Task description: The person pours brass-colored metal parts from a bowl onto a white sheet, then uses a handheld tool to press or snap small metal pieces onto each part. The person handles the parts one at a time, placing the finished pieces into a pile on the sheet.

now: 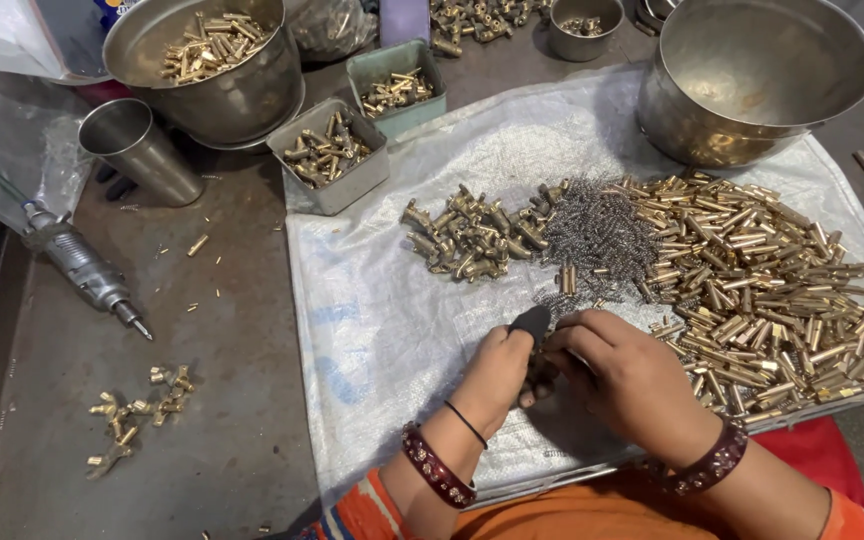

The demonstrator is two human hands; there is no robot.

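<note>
My left hand point(497, 372) grips a small dark tool point(531, 322) whose rounded tip sticks up above my thumb. My right hand point(624, 375) presses against it from the right, fingers curled around something small that I cannot make out. Both hands rest on a white woven sheet point(372, 300). Just beyond them lie a heap of small grey wire springs point(597, 235), a cluster of brass valve-like fittings point(472, 235) and a large heap of brass tubes point(772, 270).
A large steel pot point(762, 75) stands at the back right. A steel bowl point(207, 60) with brass parts, a steel cup point(137, 148) and two small trays point(332, 150) sit at the back left. A pneumatic tool point(82, 265) and loose brass fittings point(142, 410) lie left.
</note>
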